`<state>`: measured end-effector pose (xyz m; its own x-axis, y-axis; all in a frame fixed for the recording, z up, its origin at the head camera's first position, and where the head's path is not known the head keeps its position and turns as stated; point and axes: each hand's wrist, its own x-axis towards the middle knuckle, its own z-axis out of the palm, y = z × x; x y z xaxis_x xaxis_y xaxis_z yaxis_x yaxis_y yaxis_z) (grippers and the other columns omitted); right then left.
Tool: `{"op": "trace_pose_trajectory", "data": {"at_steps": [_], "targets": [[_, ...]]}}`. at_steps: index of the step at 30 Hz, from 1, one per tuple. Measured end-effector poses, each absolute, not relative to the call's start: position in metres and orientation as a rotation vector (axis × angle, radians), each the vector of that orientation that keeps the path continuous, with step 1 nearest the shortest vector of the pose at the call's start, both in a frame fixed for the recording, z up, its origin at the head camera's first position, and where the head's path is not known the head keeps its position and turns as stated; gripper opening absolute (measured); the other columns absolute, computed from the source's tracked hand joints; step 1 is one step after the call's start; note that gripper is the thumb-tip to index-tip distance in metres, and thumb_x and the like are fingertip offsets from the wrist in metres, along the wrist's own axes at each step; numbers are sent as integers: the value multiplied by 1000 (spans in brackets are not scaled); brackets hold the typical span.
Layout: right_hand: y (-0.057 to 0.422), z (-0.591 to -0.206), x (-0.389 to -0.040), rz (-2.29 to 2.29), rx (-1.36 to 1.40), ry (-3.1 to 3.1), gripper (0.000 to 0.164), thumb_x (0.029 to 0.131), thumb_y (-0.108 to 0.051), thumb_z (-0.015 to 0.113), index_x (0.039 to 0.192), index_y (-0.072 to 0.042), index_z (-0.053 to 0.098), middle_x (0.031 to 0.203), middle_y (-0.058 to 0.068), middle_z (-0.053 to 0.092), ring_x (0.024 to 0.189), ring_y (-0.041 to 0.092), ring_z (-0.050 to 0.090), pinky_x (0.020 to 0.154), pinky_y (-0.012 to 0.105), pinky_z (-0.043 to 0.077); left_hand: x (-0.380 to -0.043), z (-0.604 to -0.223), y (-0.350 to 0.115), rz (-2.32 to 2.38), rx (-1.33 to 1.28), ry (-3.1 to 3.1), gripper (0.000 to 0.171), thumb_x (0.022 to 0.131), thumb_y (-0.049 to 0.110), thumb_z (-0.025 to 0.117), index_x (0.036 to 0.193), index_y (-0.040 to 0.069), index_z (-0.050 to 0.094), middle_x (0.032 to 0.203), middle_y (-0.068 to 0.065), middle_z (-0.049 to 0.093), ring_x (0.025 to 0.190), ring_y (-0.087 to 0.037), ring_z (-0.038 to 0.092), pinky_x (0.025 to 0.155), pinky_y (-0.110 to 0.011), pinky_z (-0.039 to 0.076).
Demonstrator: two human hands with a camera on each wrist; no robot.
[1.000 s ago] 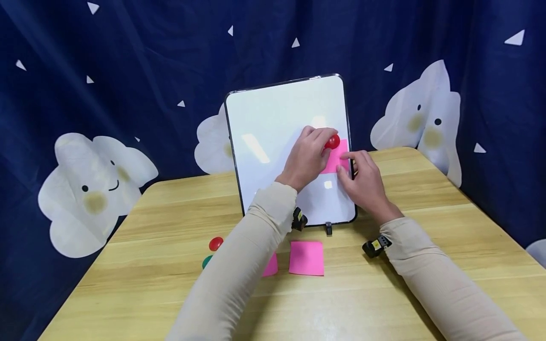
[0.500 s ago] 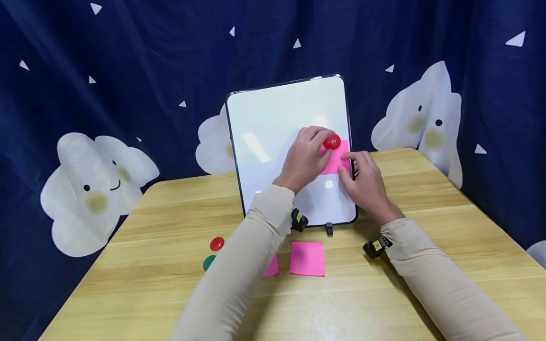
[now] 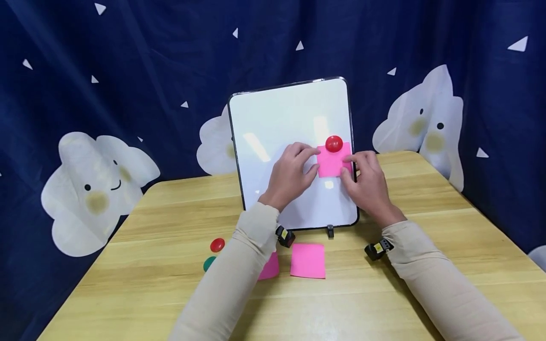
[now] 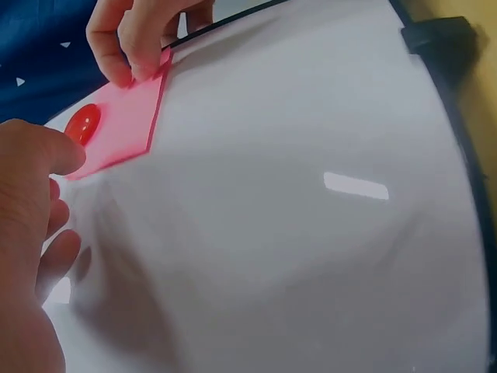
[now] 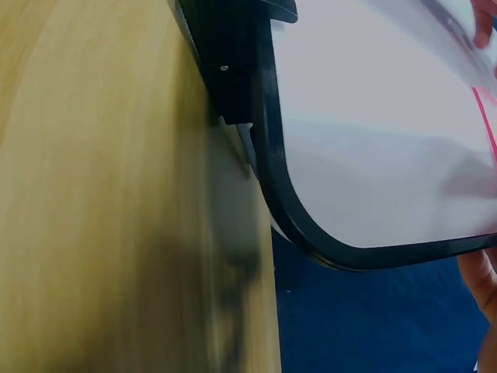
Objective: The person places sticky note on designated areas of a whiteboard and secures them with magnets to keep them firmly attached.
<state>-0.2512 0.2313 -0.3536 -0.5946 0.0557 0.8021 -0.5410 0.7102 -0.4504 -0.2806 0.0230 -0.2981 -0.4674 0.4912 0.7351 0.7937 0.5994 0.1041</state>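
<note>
In the head view a pink sticky note point(image 3: 328, 163) lies against the right side of the whiteboard point(image 3: 277, 118). A round red magnet point(image 3: 334, 144) sits on the note's upper edge. My left hand point(image 3: 292, 173) is beside the note's left edge, fingers bent loosely with nothing in them; the left wrist view puts a fingertip close to the magnet point(image 4: 83, 124). My right hand point(image 3: 368, 182) holds the note's right side with thumb and forefinger. Some of its fingers point(image 4: 200, 15) reach past the board's edge in the left wrist view.
Two more pink sticky notes lie on the table in front of the board, one bare point(image 3: 308, 261) and one partly under the left sleeve. A red magnet point(image 3: 217, 245) and a green magnet point(image 3: 209, 263) lie left of that sleeve. A black foot point(image 3: 330, 231) supports the board.
My left hand has let go of the red magnet and moved down and left; the magnet stays on the note. The right hand keeps its place at the note's right side.
</note>
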Motion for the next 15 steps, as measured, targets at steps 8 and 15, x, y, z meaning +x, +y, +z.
{"op": "trace_pose_trajectory", "data": {"at_steps": [8, 15], "targets": [[232, -350, -249, 859, 340, -2049, 17, 88, -6, 66, 103, 3, 68, 114, 21, 50, 87, 27, 54, 65, 19, 40, -271, -314, -1, -658, -1036, -2214, 18, 91, 18, 74, 108, 12, 76, 105, -1, 66, 97, -14, 58, 82, -21, 50], [232, -348, -249, 813, 346, -2063, 19, 88, -10, 71, 102, 2, 68, 116, 21, 49, 77, 27, 55, 64, 25, 44, -267, -323, -14, -691, -1046, -2230, 13, 91, 18, 75, 103, 13, 77, 101, 2, 68, 91, -10, 59, 80, -21, 51]]}}
